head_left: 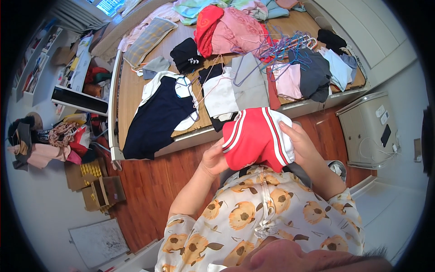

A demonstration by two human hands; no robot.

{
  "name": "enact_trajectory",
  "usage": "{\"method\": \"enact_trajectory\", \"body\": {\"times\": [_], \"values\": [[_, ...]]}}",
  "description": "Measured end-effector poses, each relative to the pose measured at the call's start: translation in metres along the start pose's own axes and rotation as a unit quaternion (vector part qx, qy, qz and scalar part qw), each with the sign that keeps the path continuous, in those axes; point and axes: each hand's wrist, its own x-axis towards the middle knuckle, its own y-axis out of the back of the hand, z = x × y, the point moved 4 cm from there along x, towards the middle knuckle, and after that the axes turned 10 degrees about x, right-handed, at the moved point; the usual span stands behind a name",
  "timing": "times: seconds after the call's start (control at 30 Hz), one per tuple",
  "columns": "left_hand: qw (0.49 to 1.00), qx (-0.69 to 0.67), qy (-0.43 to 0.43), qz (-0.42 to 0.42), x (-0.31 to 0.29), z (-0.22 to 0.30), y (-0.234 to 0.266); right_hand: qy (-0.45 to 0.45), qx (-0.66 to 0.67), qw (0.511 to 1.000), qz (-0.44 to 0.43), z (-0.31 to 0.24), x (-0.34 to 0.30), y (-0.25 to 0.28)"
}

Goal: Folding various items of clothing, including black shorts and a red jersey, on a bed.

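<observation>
Between my two hands, in front of my body, is a red garment with white stripes and a white part at its right side. It looks folded into a compact bundle. My left hand grips its left edge, with the thumb on top. My right hand holds the white right side, fingers curled round the edge. Just beyond it on the bed lie folded white clothes and grey trousers. A navy garment is spread over a white shirt and hangs past the bed's front edge.
The low bed also carries a heap of hangers, a pink top, dark grey clothing, red and pink bedding and a plaid pillow. A beige cabinet stands right; cardboard boxes sit left.
</observation>
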Motion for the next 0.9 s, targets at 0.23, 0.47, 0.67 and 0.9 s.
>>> {"method": "enact_trajectory", "body": {"times": [0.23, 0.47, 0.67, 0.9], "values": [[0.974, 0.189, 0.057, 0.113, 0.013, 0.033, -0.022, 0.014, 0.011, 1.000, 0.009, -0.016, -0.003, -0.007], [0.962, 0.104, 0.215, 0.134, -0.020, 0.005, -0.022, -0.182, -0.093, 0.979, -0.017, 0.015, -0.040, 0.014], [0.945, 0.041, 0.294, 0.139, -0.039, -0.031, -0.013, -0.213, -0.261, 0.933, -0.127, 0.036, -0.048, 0.047], [0.855, 0.475, 0.189, 0.091, -0.043, -0.013, -0.009, -0.128, -0.677, 0.692, -0.214, 0.031, -0.044, 0.047]]}}
